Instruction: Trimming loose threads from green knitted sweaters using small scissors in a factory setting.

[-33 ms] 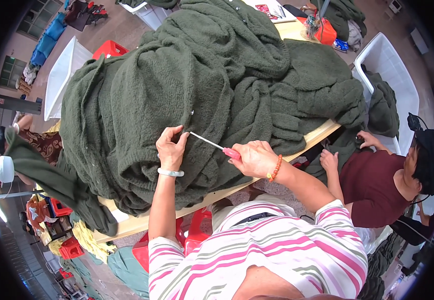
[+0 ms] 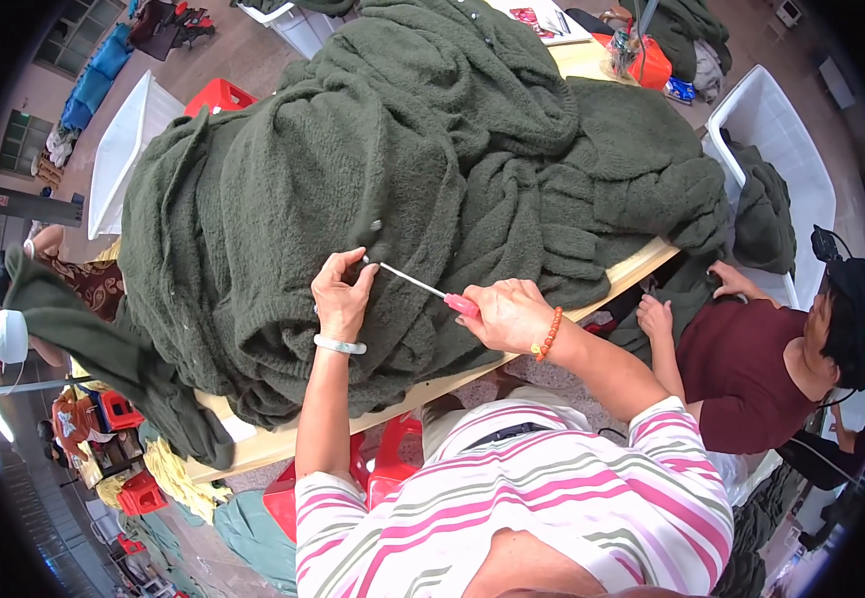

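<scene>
A large heap of dark green knitted garments (image 2: pixel 303 179) covers the table in front of me. My left hand (image 2: pixel 341 294), with a pale bangle at the wrist, pinches the knit near a small shiny button-like piece. My right hand (image 2: pixel 512 317) grips the pink handle of a thin metal-shafted tool (image 2: pixel 412 279). The tool slants up to the left, its tip close to my left fingertips; I cannot make out the tip's shape. Another small shiny piece (image 2: pixel 376 225) sits on the knit just above.
The wooden table's edge (image 2: pixel 642 267) shows below the heap. White bins (image 2: pixel 133 149) stand left and right. At right, a person in a dark red top (image 2: pixel 741 369) handles green cloth. Another person at far left is partly hidden by green cloth (image 2: pixel 73 309). Red stools (image 2: pixel 392 463) stand under the table.
The knit by my left fingertips has shifted slightly, and the shiny piece above moved a little left. The cloth at far left and the right co-worker's hand moved slightly. My hands stay almost in place.
</scene>
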A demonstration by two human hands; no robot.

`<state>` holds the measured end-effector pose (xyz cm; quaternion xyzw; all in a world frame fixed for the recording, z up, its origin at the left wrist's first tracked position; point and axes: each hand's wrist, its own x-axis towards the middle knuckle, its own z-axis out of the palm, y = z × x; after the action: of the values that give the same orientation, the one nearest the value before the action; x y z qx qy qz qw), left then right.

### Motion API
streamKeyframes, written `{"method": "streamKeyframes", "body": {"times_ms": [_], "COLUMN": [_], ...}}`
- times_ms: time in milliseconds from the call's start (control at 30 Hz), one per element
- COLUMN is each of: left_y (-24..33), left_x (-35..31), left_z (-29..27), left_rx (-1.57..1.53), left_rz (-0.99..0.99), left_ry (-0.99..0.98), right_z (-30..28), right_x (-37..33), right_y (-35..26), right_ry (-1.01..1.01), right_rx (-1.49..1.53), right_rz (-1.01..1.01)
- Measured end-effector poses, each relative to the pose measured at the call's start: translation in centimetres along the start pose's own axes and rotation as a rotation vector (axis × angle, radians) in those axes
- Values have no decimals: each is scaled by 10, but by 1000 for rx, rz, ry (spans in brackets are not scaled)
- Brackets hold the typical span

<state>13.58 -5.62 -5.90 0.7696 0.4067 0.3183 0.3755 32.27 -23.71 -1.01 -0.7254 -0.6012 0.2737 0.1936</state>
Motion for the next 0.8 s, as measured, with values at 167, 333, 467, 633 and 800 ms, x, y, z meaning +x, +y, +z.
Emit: {"method": "streamKeyframes", "body": {"times_ms": [167, 333, 467, 633, 800], "left_y": [-15, -24, -28, -24, -28], "left_x": [-1, 5, 7, 7, 4], "left_z": [-4, -4, -4, -6, -12], "left_rx": [17, -130, -136, -234, -229], "left_rz": [-32, -161, -165, -198, -199], "left_ry": [-56, -81, -108, -140, -171], "right_z": [-7, -8, -5, 3, 1], "right_x": [2, 3, 5, 3, 3], "right_y": [-3, -4, -4, 7, 4], "right_ry": [-142, -182, -96, -131, -228], "right_rx": [-7, 5, -26, -13, 10], "right_rz": [1, 28, 64, 14, 12]}}
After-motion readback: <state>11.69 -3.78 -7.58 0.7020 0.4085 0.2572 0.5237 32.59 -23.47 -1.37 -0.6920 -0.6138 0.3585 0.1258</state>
